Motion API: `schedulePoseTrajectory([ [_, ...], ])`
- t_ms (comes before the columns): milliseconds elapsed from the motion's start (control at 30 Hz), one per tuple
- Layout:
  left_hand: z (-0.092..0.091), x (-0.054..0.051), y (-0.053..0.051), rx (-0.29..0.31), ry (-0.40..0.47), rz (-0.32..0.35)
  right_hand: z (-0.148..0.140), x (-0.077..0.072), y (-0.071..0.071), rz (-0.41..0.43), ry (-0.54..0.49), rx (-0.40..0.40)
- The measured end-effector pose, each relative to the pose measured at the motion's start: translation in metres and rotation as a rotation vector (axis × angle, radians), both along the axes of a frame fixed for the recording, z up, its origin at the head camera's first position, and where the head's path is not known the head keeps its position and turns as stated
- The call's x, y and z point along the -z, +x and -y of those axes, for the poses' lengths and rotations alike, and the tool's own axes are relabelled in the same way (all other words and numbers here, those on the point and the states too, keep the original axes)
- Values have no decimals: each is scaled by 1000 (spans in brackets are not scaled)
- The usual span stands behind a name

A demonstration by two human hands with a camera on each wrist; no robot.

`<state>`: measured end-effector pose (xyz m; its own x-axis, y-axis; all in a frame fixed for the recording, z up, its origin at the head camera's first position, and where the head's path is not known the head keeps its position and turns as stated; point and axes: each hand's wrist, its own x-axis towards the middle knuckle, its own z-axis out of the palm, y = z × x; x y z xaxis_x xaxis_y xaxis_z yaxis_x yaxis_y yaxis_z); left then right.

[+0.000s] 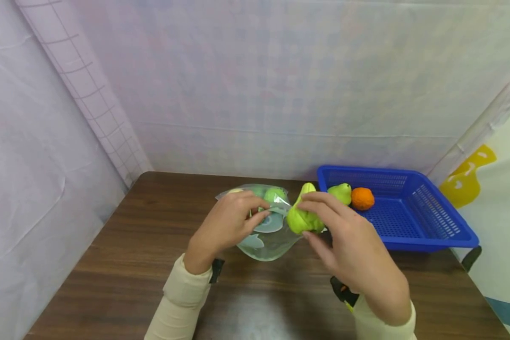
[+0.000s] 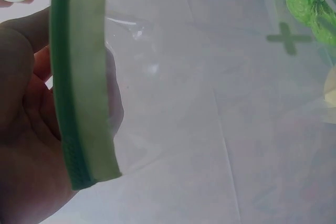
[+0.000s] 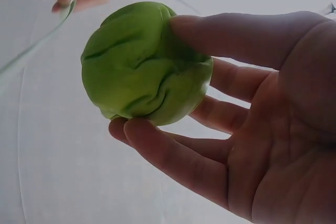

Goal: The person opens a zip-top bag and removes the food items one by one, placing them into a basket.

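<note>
My left hand [image 1: 227, 219] pinches the rim of a clear zip bag [image 1: 276, 250] between thumb and fingers. Its green zip strip [image 2: 86, 82] runs in front of the palm in the left wrist view. Inside the bag show a bumpy bright-green item [image 1: 275, 194] and a pale one, partly hidden. With fingertips and thumb, my right hand [image 1: 354, 243] holds a light-green chayote [image 1: 301, 219] beside the bag's mouth. The creased end of the chayote [image 3: 147, 69] faces the right wrist camera. Whether it touches the bag, I cannot tell.
A blue plastic basket [image 1: 442, 236] stands at the back right of the dark wooden table [image 1: 123, 264]. In it lie a green pear-shaped fruit [image 1: 341, 192] and an orange [image 1: 362, 199]. White curtains [image 1: 280, 94] hang behind and to the left.
</note>
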<state>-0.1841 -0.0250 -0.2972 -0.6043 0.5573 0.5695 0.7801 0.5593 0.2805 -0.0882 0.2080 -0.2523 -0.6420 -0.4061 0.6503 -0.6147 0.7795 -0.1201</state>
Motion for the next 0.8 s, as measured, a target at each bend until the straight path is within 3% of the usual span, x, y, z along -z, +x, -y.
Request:
schedulePoseTrajectory([
  [800,3,1,0,-2,11,-3,-24,-4,-33,15,-10,166],
])
